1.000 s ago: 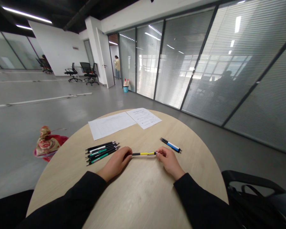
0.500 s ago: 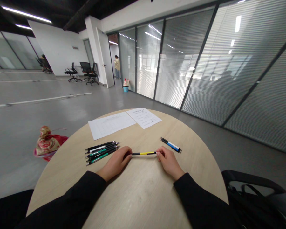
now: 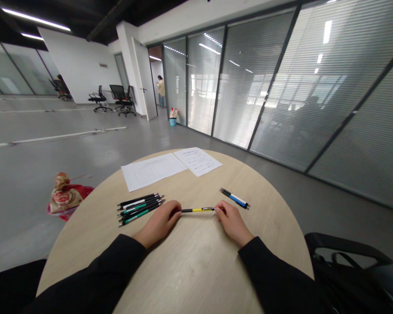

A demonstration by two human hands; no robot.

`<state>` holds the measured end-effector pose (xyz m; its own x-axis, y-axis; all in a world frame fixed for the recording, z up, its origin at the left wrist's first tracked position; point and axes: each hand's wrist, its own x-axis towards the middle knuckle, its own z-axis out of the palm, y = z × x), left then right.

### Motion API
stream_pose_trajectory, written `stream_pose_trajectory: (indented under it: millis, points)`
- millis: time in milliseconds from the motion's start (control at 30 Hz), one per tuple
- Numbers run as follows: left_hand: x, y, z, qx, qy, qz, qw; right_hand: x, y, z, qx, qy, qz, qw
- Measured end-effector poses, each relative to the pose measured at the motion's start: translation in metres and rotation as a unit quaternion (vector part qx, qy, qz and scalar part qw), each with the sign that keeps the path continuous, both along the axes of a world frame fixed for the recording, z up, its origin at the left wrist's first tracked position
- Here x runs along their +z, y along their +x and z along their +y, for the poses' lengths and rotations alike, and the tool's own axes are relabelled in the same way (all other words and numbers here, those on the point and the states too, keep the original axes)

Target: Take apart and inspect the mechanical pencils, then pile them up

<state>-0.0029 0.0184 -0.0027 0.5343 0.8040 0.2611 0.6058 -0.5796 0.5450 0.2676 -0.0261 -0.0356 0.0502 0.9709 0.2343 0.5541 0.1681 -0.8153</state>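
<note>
A pen with a yellow middle and a dark grip stretches level between my two hands, just over the table. My left hand pinches its dark end. At the clip end, the fingertips of my right hand are closed on it. Left of my left hand lies a pile of several pens, black, green and white. Beyond my right hand, a couple of pens, blue, white and black, rest side by side on the wood.
The round wooden table carries two printed sheets at its far side. A red and tan bag stands at the left, beyond the edge. A black chair is close on the right. Someone stands past the far doorway.
The yellow pen has turned a little about its length, so its clip now shows along the upper side. Both hands keep their places.
</note>
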Motion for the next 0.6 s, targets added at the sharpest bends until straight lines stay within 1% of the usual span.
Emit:
stream_pose_trajectory:
  millis: [400, 600]
  points:
    - [0.0013, 0.0006, -0.0003, 0.002, -0.013, 0.009, 1.0, 0.0003, 0.0, -0.0001, 0.004, 0.001, -0.007, 1.0]
    - [-0.0003, 0.0005, 0.0006, 0.005, -0.012, 0.013, 1.0, -0.0016, 0.0005, 0.0006, 0.01, 0.002, -0.011, 1.0]
